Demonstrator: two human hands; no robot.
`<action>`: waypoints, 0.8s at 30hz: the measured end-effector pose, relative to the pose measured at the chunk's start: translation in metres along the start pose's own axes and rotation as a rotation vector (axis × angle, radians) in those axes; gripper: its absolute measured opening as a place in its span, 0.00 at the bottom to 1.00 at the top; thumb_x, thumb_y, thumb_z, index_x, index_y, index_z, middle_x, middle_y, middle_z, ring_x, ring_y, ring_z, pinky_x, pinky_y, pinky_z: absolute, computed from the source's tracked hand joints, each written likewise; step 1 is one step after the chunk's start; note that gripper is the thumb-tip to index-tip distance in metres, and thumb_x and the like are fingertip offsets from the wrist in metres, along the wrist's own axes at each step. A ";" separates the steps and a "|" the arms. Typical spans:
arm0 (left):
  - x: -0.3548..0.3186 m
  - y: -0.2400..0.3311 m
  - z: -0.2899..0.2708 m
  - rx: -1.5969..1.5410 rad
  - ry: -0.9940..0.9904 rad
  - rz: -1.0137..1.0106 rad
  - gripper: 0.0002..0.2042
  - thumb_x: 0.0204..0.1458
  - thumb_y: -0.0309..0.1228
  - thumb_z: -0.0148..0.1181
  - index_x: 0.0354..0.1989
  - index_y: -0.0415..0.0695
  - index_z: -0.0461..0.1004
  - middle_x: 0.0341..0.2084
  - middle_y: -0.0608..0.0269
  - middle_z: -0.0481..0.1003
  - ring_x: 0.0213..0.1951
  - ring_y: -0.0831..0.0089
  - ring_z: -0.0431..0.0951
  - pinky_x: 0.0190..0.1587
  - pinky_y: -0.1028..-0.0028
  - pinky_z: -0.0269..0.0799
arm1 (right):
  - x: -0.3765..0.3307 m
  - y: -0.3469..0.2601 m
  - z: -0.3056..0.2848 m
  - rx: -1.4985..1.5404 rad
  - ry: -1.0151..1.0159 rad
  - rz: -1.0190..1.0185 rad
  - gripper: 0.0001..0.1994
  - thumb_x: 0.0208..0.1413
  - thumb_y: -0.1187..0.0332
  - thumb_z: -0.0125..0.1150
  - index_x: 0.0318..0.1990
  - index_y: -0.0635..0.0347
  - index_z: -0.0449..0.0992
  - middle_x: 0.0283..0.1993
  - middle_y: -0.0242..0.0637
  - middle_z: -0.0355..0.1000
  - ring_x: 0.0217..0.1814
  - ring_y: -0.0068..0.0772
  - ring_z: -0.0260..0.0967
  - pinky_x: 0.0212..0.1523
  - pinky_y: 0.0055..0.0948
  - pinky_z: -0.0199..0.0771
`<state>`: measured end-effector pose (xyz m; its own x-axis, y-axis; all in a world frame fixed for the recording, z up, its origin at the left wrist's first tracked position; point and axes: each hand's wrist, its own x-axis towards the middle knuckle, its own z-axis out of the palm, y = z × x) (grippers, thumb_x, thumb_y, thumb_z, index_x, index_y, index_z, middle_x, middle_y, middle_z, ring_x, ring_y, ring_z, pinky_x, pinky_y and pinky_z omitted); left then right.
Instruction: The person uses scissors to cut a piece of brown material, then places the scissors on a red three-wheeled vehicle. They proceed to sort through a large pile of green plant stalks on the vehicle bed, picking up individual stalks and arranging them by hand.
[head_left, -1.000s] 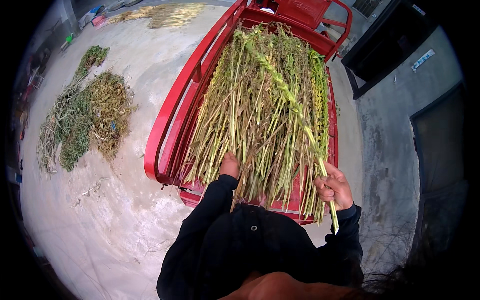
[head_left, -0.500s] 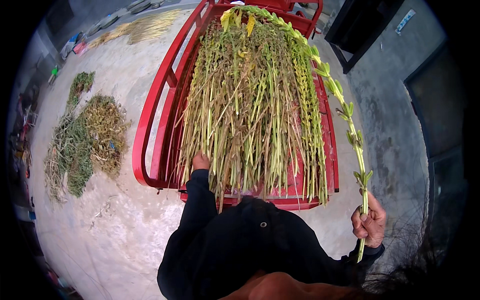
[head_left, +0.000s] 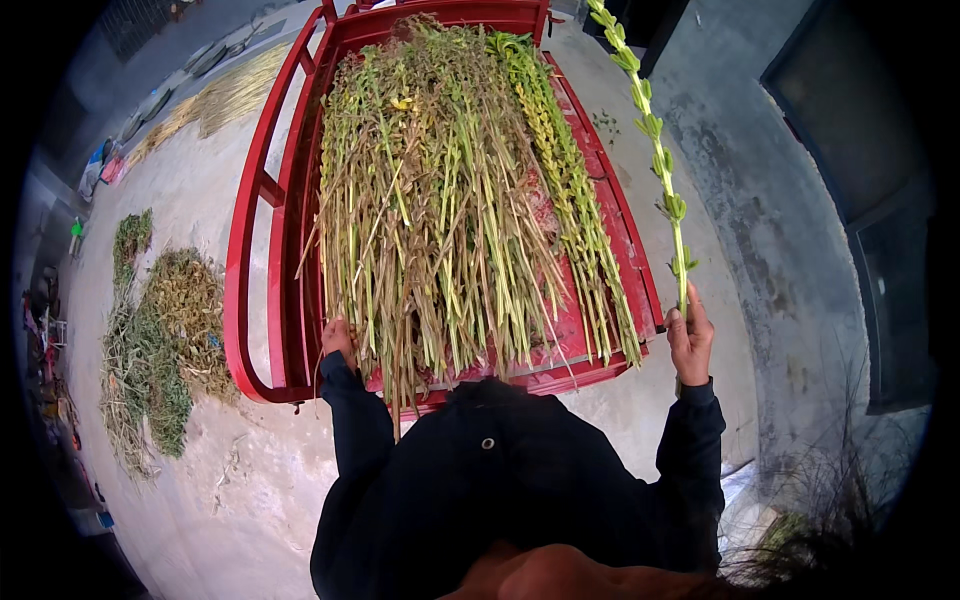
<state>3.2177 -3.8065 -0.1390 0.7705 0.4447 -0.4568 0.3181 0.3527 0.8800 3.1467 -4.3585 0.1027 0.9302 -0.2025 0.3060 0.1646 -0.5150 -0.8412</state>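
Observation:
A long green sesame stalk (head_left: 666, 170) with pods along it stands nearly upright in my right hand (head_left: 692, 340). Thumb and fingers are closed round its bare lower end, to the right of the red cart. The stalk's tip runs out of the top of the picture. On the cart bed lies a thick heap of cut sesame stalks (head_left: 440, 220), butt ends toward me, green and brown mixed. My left hand (head_left: 340, 342) is closed at the heap's near left edge, against the stalk ends; its fingertips are partly hidden. A separate row of greener stalks (head_left: 575, 190) lies along the right side.
The red cart (head_left: 245, 260) has a raised rail on its left and a low right edge. Piles of dried plants (head_left: 185, 320) lie on the concrete floor at left, with pale straw (head_left: 240, 95) farther off. A grey wall (head_left: 740, 130) with a dark door stands at right.
The stalk in my right hand has swung away from over the heap to the cart's right side and stands straighter. My right hand is higher and farther left; the view has shifted rightward.

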 end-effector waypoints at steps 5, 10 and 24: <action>0.020 -0.024 -0.030 0.079 0.042 0.172 0.03 0.49 0.28 0.54 0.28 0.42 0.72 0.21 0.70 0.72 0.24 0.79 0.69 0.28 0.77 0.66 | 0.001 0.102 0.009 -0.300 0.027 -0.122 0.23 0.49 0.81 0.48 0.55 0.64 0.60 0.39 0.53 0.70 0.37 0.50 0.70 0.37 0.31 0.70; 0.012 -0.028 -0.024 0.019 -0.060 0.106 0.04 0.51 0.29 0.53 0.30 0.42 0.72 0.22 0.65 0.73 0.23 0.73 0.73 0.28 0.72 0.72 | -0.015 0.189 0.035 -0.288 0.006 -0.164 0.26 0.47 0.80 0.48 0.57 0.61 0.57 0.30 0.56 0.69 0.31 0.55 0.68 0.31 0.41 0.68; 0.000 -0.027 -0.021 0.115 -0.005 0.113 0.03 0.52 0.27 0.49 0.30 0.43 0.69 0.24 0.65 0.73 0.27 0.73 0.73 0.30 0.71 0.72 | -0.003 0.327 0.091 -0.450 -0.049 -0.004 0.25 0.45 0.77 0.51 0.54 0.58 0.61 0.24 0.54 0.67 0.24 0.54 0.66 0.26 0.43 0.66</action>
<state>3.1973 -3.7990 -0.1651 0.8078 0.4719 -0.3532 0.2900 0.2034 0.9352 3.2277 -4.4507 -0.2133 0.9462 -0.1659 0.2780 0.0192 -0.8285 -0.5597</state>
